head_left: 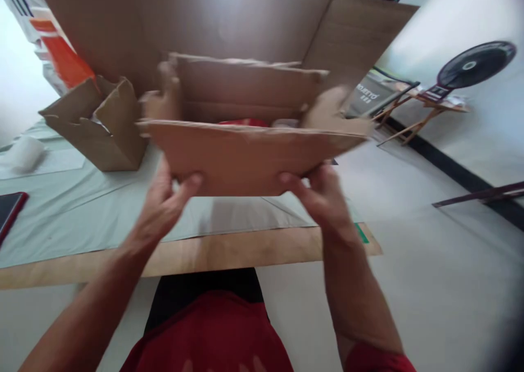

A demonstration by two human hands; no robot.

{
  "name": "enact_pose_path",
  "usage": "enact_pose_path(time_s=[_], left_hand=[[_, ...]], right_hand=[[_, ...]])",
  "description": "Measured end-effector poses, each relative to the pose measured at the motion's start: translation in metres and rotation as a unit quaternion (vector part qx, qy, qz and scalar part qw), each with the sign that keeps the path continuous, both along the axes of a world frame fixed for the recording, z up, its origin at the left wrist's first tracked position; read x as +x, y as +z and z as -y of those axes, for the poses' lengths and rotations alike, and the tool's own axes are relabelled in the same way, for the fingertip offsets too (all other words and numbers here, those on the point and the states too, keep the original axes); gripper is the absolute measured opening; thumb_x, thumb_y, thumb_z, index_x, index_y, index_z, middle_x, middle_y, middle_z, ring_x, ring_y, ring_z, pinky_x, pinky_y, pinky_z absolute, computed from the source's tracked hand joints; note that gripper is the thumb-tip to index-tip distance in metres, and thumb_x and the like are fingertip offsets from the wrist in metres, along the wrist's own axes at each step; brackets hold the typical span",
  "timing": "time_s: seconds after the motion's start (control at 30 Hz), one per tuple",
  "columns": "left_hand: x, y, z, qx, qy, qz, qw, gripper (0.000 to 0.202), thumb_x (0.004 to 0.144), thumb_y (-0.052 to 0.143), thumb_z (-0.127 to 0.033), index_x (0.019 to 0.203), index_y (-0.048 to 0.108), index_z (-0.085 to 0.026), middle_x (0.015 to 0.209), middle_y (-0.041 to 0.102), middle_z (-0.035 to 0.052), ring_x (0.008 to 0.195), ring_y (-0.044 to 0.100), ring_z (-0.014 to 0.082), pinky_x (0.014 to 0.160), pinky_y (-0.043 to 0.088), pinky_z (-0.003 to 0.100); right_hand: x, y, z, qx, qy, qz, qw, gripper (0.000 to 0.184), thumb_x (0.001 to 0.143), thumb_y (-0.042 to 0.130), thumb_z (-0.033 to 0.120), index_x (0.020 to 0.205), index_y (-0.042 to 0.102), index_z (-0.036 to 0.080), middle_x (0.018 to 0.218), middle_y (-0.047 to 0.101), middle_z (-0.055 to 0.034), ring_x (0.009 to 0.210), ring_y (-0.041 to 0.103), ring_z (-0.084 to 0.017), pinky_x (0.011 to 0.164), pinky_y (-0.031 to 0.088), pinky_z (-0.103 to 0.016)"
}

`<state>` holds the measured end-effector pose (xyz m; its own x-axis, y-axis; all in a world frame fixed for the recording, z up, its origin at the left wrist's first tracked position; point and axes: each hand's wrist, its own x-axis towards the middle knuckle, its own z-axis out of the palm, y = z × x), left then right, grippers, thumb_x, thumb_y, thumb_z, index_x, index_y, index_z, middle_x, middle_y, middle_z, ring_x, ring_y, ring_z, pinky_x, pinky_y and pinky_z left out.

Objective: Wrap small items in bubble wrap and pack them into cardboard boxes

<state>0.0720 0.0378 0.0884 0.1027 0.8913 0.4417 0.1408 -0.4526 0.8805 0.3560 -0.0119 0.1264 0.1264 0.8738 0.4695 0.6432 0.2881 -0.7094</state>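
Note:
Between my two hands is an open cardboard box, lifted above the cloth-covered table. My left hand grips its lower left corner, thumb on the front wall. At the lower right corner my right hand holds it the same way, the other fingers hidden under or behind the box. Its flaps stand up with torn edges. Inside, a red item and a pale round item show just above the front wall; their kind I cannot make out.
A smaller open carton stands at the left, near a white roll and a dark phone-like device. Behind rises a large cardboard panel. An orange item is at the back left. A black fan stands far right.

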Motion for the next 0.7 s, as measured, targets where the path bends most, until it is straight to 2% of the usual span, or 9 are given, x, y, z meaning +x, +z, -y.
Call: enact_pose_path(time_s=[0.07, 0.13, 0.27, 0.33, 0.4, 0.47, 0.57, 0.63, 0.7], left_hand=[[-0.023, -0.003, 0.001, -0.01, 0.062, 0.0, 0.998, 0.052, 0.092, 0.073, -0.055, 0.132, 0.063, -0.024, 0.13, 0.071, 0.0025, 0.131, 0.061, 0.0314, 0.122, 0.043, 0.054], [-0.029, 0.0, 0.001, 0.013, 0.077, 0.006, 0.997, 0.047, 0.094, 0.071, -0.054, 0.131, 0.063, -0.025, 0.135, 0.069, -0.0005, 0.136, 0.057, 0.0295, 0.124, 0.041, 0.049], [0.018, 0.006, -0.002, 0.038, -0.037, 0.034, 0.998, 0.057, 0.093, 0.071, -0.053, 0.139, 0.055, -0.024, 0.142, 0.065, 0.0076, 0.133, 0.061, 0.0294, 0.118, 0.048, 0.05], [0.037, -0.003, -0.001, 0.008, -0.075, 0.04, 0.996, 0.058, 0.094, 0.07, -0.052, 0.142, 0.053, -0.024, 0.143, 0.064, 0.0104, 0.135, 0.059, 0.0307, 0.118, 0.047, 0.051], [0.035, -0.021, 0.002, -0.029, -0.07, 0.045, 0.996, 0.059, 0.092, 0.071, -0.051, 0.141, 0.053, -0.024, 0.139, 0.065, 0.0111, 0.132, 0.06, 0.0314, 0.115, 0.049, 0.051], [0.01, -0.047, 0.004, -0.057, -0.035, 0.049, 0.997, 0.059, 0.086, 0.076, -0.05, 0.135, 0.057, -0.023, 0.129, 0.069, 0.0103, 0.122, 0.065, 0.0314, 0.107, 0.054, 0.05], [-0.052, -0.083, -0.002, -0.092, 0.036, 0.067, 0.993, 0.056, 0.076, 0.081, -0.046, 0.123, 0.063, -0.022, 0.115, 0.073, 0.0075, 0.112, 0.068, 0.031, 0.102, 0.057, 0.049], [-0.094, -0.097, -0.011, -0.112, 0.062, 0.092, 0.988, 0.052, 0.073, 0.081, -0.048, 0.116, 0.066, -0.022, 0.113, 0.074, 0.0063, 0.113, 0.068, 0.0308, 0.106, 0.055, 0.049], [-0.127, -0.103, -0.019, -0.121, 0.068, 0.105, 0.985, 0.051, 0.073, 0.079, -0.055, 0.11, 0.068, -0.022, 0.114, 0.076, 0.0043, 0.115, 0.068, 0.0313, 0.11, 0.054, 0.049]], right_hand=[[-0.019, 0.002, -0.011, -0.03, 0.038, 0.004, 0.999, 0.046, 0.089, 0.074, 0.053, 0.119, 0.066, 0.02, 0.112, 0.076, -0.0106, 0.103, 0.071, -0.03, 0.088, 0.063, -0.045], [-0.024, 0.005, -0.018, -0.031, 0.063, -0.014, 0.997, 0.048, 0.089, 0.074, 0.051, 0.125, 0.064, 0.02, 0.115, 0.075, -0.0099, 0.107, 0.07, -0.03, 0.09, 0.063, -0.044], [0.014, -0.006, -0.005, 0.016, -0.006, -0.045, 0.999, 0.049, 0.087, 0.076, 0.055, 0.119, 0.065, 0.021, 0.108, 0.074, -0.0103, 0.101, 0.07, -0.031, 0.082, 0.062, -0.045], [0.029, -0.02, 0.007, 0.02, -0.042, -0.064, 0.997, 0.048, 0.084, 0.078, 0.057, 0.114, 0.066, 0.021, 0.104, 0.074, -0.0104, 0.098, 0.07, -0.032, 0.08, 0.061, -0.046], [0.025, -0.037, 0.016, -0.009, -0.055, -0.076, 0.996, 0.048, 0.08, 0.079, 0.057, 0.109, 0.067, 0.021, 0.101, 0.075, -0.0107, 0.096, 0.071, -0.032, 0.08, 0.061, -0.048], [0.001, -0.054, 0.018, -0.052, -0.038, -0.081, 0.995, 0.046, 0.079, 0.078, 0.055, 0.108, 0.066, 0.021, 0.102, 0.076, -0.0116, 0.096, 0.071, -0.032, 0.083, 0.06, -0.049], [-0.049, -0.074, 0.015, -0.096, 0.043, -0.087, 0.991, 0.045, 0.081, 0.074, 0.046, 0.116, 0.064, 0.02, 0.114, 0.076, -0.0129, 0.102, 0.071, -0.031, 0.091, 0.059, -0.049], [-0.075, -0.086, 0.015, -0.117, 0.112, -0.083, 0.983, 0.047, 0.082, 0.073, 0.04, 0.123, 0.062, 0.021, 0.121, 0.074, -0.0133, 0.107, 0.07, -0.03, 0.095, 0.059, -0.048], [-0.089, -0.095, 0.016, -0.131, 0.174, -0.067, 0.974, 0.051, 0.083, 0.074, 0.036, 0.13, 0.061, 0.022, 0.13, 0.071, -0.0145, 0.117, 0.068, -0.031, 0.1, 0.057, -0.049]])
